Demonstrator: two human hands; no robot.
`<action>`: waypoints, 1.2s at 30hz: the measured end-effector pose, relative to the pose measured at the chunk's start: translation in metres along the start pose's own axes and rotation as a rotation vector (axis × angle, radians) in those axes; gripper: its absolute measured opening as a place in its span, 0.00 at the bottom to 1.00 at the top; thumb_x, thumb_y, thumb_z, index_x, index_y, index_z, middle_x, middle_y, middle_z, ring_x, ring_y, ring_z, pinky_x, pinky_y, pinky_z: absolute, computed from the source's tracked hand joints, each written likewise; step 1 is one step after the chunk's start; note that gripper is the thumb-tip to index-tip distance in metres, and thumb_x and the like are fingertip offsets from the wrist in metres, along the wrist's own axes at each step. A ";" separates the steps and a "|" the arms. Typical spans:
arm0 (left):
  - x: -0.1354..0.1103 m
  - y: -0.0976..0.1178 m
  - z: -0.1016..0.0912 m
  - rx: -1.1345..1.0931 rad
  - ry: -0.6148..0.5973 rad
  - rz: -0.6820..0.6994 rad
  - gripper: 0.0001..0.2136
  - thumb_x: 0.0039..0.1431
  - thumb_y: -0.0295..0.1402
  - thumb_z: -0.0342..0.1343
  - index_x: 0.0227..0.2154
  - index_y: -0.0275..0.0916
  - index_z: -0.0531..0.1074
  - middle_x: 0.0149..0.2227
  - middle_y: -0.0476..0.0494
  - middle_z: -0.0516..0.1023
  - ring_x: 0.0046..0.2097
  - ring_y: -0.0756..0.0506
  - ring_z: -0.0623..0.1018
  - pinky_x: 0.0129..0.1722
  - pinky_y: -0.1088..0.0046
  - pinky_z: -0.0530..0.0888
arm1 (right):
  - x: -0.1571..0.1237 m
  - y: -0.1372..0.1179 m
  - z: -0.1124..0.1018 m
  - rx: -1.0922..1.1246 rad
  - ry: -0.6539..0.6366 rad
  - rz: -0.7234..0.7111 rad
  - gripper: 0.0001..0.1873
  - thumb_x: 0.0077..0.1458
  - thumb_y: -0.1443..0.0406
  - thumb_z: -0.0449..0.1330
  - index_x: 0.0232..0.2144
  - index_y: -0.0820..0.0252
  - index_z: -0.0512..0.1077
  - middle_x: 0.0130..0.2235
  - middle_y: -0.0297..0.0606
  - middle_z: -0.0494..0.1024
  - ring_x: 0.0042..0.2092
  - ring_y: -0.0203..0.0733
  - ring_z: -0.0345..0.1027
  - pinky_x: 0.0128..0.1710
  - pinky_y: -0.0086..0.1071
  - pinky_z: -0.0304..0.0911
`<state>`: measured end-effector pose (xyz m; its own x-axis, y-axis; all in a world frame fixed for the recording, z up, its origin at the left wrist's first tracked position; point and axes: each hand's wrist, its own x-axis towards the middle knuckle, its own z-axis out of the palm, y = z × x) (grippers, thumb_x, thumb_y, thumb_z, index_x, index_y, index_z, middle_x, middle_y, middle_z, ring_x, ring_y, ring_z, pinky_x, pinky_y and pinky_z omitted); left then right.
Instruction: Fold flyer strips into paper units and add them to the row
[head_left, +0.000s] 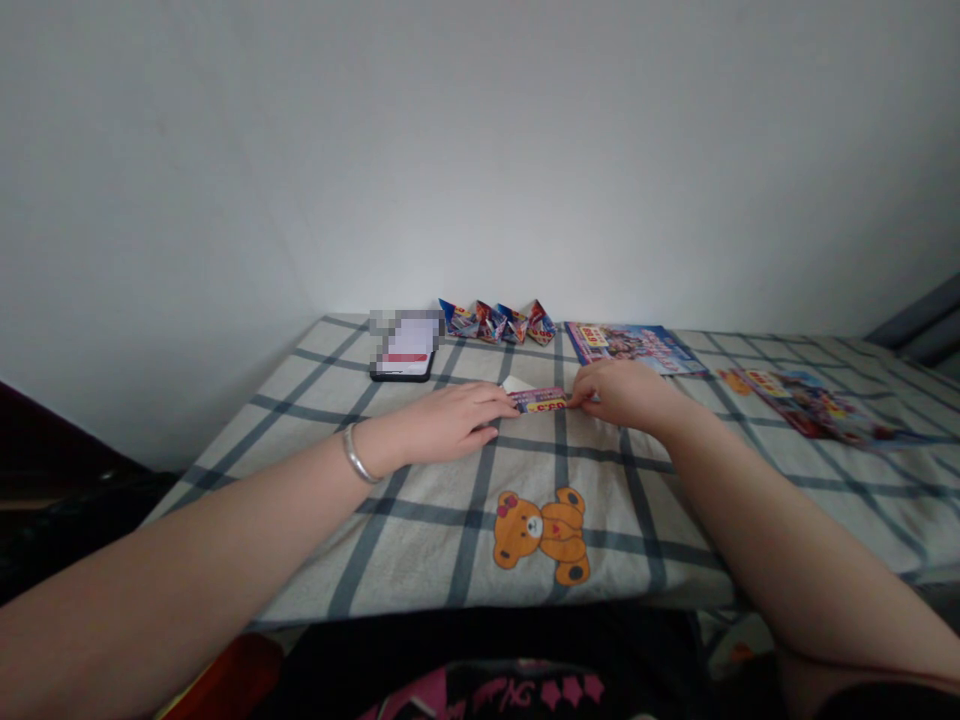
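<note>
While I watch through the head camera, my left hand [442, 425] lies flat with its fingers together, the tips pressing the left end of the folded paper strip [541, 401] at 12 o'clock. My right hand [626, 392] pinches the other end from 1 o'clock, a two-sided hold that I judge pins the strip flat on soft bedding. Around it, the checked cloth [420, 530] with its bear print [541, 535] carries a phone [405, 352] at 11 o'clock, folded paper shapes [499, 322] at 12 and two leaflets [634, 346] toward 1 and 2, below a bare white wall [480, 150].
</note>
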<state>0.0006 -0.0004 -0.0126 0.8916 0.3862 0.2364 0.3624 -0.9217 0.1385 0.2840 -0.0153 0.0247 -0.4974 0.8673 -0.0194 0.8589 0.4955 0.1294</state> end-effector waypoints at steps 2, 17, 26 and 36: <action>0.000 0.000 0.000 0.001 -0.009 -0.010 0.17 0.65 0.28 0.50 0.55 0.41 0.67 0.58 0.41 0.69 0.59 0.44 0.69 0.61 0.63 0.65 | -0.001 0.003 0.000 0.009 -0.014 0.005 0.14 0.54 0.70 0.58 0.37 0.50 0.81 0.44 0.33 0.81 0.44 0.44 0.75 0.42 0.34 0.67; 0.003 0.000 0.011 0.193 -0.131 -0.067 0.25 0.70 0.42 0.42 0.66 0.39 0.53 0.69 0.43 0.52 0.70 0.44 0.50 0.68 0.62 0.44 | 0.013 -0.018 0.023 0.138 0.355 -0.278 0.16 0.57 0.71 0.55 0.43 0.58 0.79 0.44 0.40 0.80 0.45 0.44 0.71 0.47 0.36 0.65; 0.003 0.001 0.012 0.168 -0.101 -0.069 0.24 0.70 0.42 0.43 0.65 0.39 0.55 0.68 0.42 0.55 0.69 0.44 0.52 0.68 0.60 0.46 | 0.016 -0.023 0.027 0.205 0.347 -0.297 0.16 0.55 0.72 0.55 0.42 0.58 0.79 0.44 0.42 0.79 0.46 0.43 0.71 0.47 0.36 0.66; 0.002 0.000 0.005 0.187 -0.070 -0.058 0.19 0.68 0.36 0.47 0.60 0.40 0.63 0.64 0.43 0.64 0.67 0.43 0.59 0.67 0.57 0.50 | 0.011 -0.029 0.018 0.145 0.272 -0.269 0.17 0.57 0.70 0.54 0.44 0.55 0.79 0.46 0.40 0.79 0.46 0.43 0.71 0.46 0.34 0.65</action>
<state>0.0040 0.0007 -0.0169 0.8820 0.4414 0.1651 0.4522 -0.8913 -0.0327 0.2559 -0.0193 0.0024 -0.7042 0.6709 0.2323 0.6922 0.7215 0.0145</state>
